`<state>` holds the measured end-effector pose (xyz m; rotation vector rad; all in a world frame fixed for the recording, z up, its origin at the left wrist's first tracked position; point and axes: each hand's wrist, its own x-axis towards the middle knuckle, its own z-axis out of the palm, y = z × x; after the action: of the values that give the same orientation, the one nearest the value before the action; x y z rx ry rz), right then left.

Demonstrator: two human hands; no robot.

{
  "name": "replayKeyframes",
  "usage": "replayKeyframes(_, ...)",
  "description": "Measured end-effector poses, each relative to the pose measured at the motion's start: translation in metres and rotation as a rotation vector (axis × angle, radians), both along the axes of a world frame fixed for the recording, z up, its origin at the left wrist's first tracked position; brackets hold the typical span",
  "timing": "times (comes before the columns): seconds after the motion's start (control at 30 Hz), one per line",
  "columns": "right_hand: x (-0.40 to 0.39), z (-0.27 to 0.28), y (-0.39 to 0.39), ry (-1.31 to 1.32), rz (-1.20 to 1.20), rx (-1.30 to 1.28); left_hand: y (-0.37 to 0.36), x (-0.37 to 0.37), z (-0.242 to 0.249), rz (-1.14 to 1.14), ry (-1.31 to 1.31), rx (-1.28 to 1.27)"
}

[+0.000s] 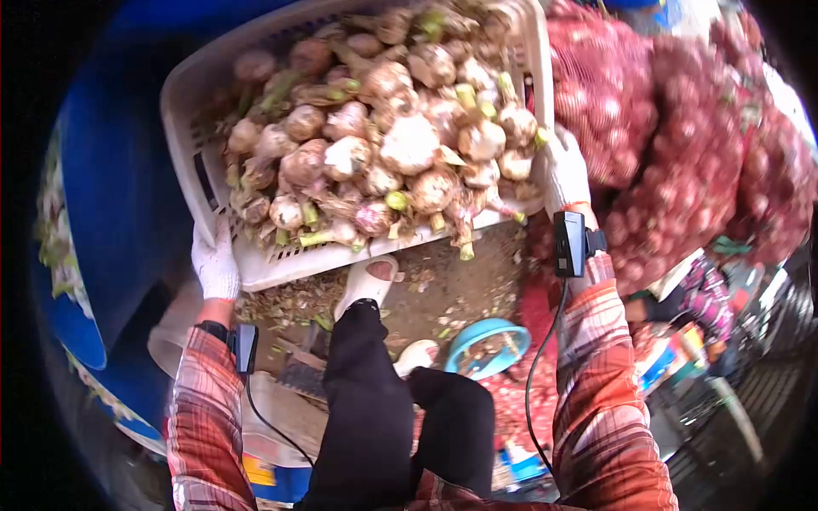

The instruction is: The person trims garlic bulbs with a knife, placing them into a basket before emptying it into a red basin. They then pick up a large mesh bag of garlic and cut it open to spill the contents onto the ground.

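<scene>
A blue surface [128, 230] rose at nine o'clock, well out from where I stood watching. Also at nine, closer in, a worker's left hand [215, 262] in a white glove gripped the near-left corner of a pale plastic crate [298, 271], its fingers closed on the edge, their tips partly hidden. A black device [246, 347] sat at that wrist, trailing a cable. The crate, heaped with garlic bulbs [409, 145], some with green stem stubs, filled the space from eleven o'clock to one. Near the centre, toward eight, a white shoe [366, 285] stood at the crate's near edge; I could not tell whether the two touched. Scraps littered the floor [434, 294]. A turquoise basin [464, 345] lay at five o'clock. At two, the gloved right hand [566, 175] held the crate's right side, fingers closed at the rim and partly out of sight. Just beyond it bulged red mesh sacks [601, 94] packed with bulbs. Past three o'clock, a purple checked sleeve [707, 298] marked another person nearby.
</scene>
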<state>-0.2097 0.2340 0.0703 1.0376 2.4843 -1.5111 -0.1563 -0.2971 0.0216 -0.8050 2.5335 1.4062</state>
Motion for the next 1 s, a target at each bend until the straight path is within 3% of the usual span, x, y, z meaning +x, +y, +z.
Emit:
replayKeyframes(0.03,-0.007,0.008,-0.001,-0.131,-0.021,-0.132,0.002,0.002,0.005,-0.037,-0.029,-0.049)
replayKeyframes(0.1,-0.007,-0.055,0.053,-0.262,0.179,0.114,0.004,0.001,0.008,-0.063,-0.004,-0.016)
replayKeyframes(0.17,-0.031,-0.019,0.017,-0.465,0.341,0.497,0.014,-0.006,0.020,-0.032,0.002,0.027)
replayKeyframes(0.23,-0.036,-0.013,0.006,-0.405,0.207,0.439,0.011,-0.007,0.023,-0.023,-0.031,-0.007)
replayKeyframes(0.3,-0.034,-0.021,0.018,-0.283,0.276,0.396,0.011,-0.009,0.026,-0.029,-0.010,-0.042)
replayKeyframes(0.37,-0.025,-0.042,0.042,-0.374,0.208,0.608,0.008,-0.009,0.025,-0.058,-0.028,-0.070)
replayKeyframes(0.43,-0.025,-0.058,0.069,-0.351,0.249,0.417,0.008,-0.010,0.031,-0.075,-0.073,-0.107)
replayKeyframes(0.5,-0.027,-0.062,0.079,-0.386,0.353,0.510,0.007,-0.010,0.030,-0.068,-0.149,-0.145)
replayKeyframes(0.57,-0.034,-0.056,0.088,-0.447,0.451,0.366,0.007,-0.004,0.023,-0.071,-0.093,-0.259)
replayKeyframes(0.6,-0.027,-0.094,0.130,-0.383,0.464,0.241,0.008,-0.009,0.031,-0.069,-0.162,-0.239)
replayKeyframes(0.63,-0.040,-0.086,0.132,-0.417,0.402,0.028,0.010,-0.014,0.037,-0.059,-0.165,-0.254)
replayKeyframes(0.7,-0.058,-0.034,0.085,-0.529,0.329,0.037,0.010,-0.014,0.038,-0.080,-0.222,-0.232)
replayKeyframes(0.77,-0.070,-0.020,0.077,-0.535,0.663,0.410,0.010,-0.012,0.033,-0.092,-0.160,-0.275)
replayKeyframes(0.83,-0.065,-0.071,0.157,-0.314,0.997,0.508,0.004,-0.011,0.024,-0.162,-0.075,-0.278)
replayKeyframes(0.9,-0.073,-0.023,0.086,-0.547,0.305,-0.013,0.000,-0.012,0.020,-0.175,-0.016,-0.429)
replayKeyframes(0.97,-0.067,-0.043,0.102,-0.474,-0.144,-0.518,0.007,-0.033,0.036,-0.074,0.146,-0.271)
replayKeyframes(1.0,-0.071,-0.042,0.097,-0.507,-0.224,-0.570,0.012,-0.046,0.045,-0.029,0.096,-0.195)
